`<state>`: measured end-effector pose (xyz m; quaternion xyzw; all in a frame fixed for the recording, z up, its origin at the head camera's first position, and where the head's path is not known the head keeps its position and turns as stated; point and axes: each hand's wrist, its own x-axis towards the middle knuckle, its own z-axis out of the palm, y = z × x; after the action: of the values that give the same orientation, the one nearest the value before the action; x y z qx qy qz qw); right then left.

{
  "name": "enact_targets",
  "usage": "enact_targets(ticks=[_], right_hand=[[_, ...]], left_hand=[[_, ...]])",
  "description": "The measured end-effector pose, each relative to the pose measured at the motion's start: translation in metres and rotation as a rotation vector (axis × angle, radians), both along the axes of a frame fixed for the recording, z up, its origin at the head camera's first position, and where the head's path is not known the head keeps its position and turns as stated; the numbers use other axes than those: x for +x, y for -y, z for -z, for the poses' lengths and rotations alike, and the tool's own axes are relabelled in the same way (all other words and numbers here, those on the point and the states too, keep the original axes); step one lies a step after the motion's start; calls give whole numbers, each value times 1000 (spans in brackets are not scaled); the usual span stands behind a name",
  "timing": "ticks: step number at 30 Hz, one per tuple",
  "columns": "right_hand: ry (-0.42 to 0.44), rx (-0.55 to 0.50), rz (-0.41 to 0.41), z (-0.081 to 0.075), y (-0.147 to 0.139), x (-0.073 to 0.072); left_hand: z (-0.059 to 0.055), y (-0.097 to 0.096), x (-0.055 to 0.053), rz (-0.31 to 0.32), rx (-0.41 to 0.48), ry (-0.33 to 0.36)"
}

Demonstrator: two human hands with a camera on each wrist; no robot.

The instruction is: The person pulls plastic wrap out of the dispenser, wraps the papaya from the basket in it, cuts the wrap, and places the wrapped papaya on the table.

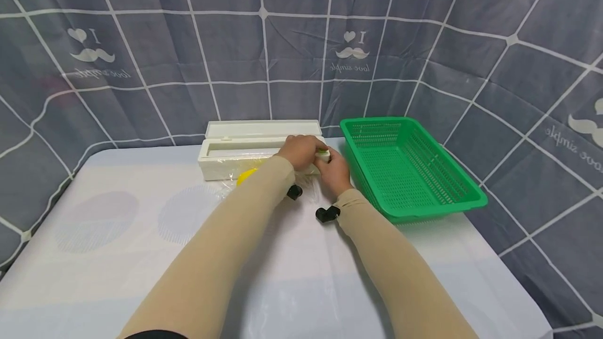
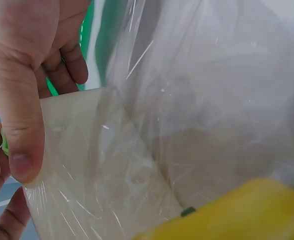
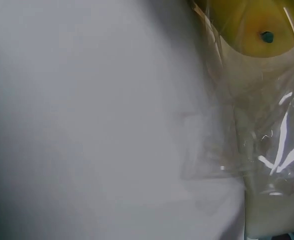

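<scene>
A white cling film box (image 1: 219,167) stands at the back of the table with its lid raised. Clear cling film (image 2: 212,75) hangs down its front and covers a yellow fruit (image 3: 257,30) with a dark green stem spot. My left hand (image 1: 300,151) grips the box's right end, its thumb pressing the film against the edge. Close against it, my right hand (image 1: 335,171) pinches a small light green piece (image 2: 5,142) at that same end. Neither hand shows in the right wrist view.
A green plastic basket (image 1: 410,171) with slotted walls stands just right of the box, close beside my right hand. Behind the table hangs a grey checked curtain (image 1: 226,51). The white tablecloth (image 1: 141,266) carries pale printed circles.
</scene>
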<state>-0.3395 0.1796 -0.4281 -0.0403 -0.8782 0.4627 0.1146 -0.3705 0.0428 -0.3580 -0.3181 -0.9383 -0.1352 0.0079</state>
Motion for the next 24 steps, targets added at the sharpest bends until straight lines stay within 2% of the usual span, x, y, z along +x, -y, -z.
enact_targets(ticks=[11,19,24], right_hand=[[1,-2,-20,0,-2,-1],[-12,-22,-26,1,-1,-1],[-20,-32,-27,2,-2,-1]], left_hand=[[0,3,-7,27,24,-12],[-3,4,-6,36,21,-39],[-5,7,-6,33,10,-24]])
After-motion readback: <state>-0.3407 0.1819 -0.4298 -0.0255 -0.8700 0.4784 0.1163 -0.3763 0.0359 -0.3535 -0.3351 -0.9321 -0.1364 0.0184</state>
